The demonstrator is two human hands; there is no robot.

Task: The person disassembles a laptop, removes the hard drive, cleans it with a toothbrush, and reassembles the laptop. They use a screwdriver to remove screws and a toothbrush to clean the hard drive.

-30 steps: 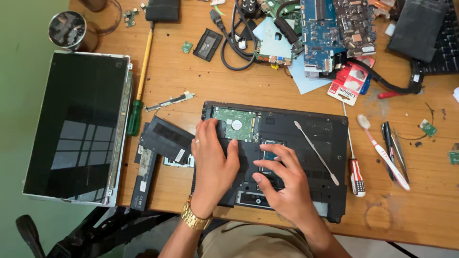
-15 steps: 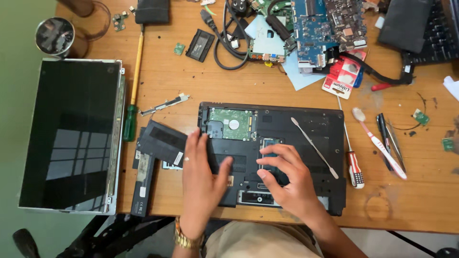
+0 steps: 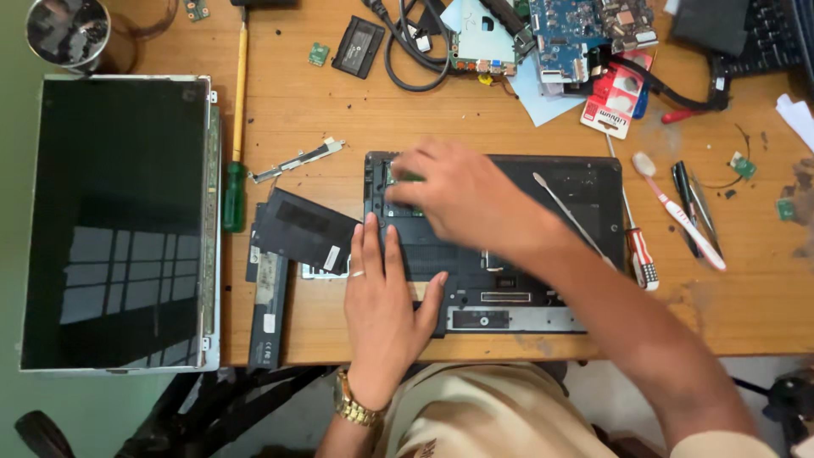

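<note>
The opened laptop base (image 3: 509,246) lies upside down near the front edge of the counter (image 3: 322,102). The right hand (image 3: 458,191) has crossed from the base's near middle to its far left corner, now covering the drive bay; its fingers curl down there, blurred, so I cannot tell whether they grip anything. The left hand (image 3: 386,297) stays flat and open on the base's near left edge, steadying it. A loose black cover (image 3: 305,229) lies just left, a metal pry tool (image 3: 568,216) rests on the base
</note>
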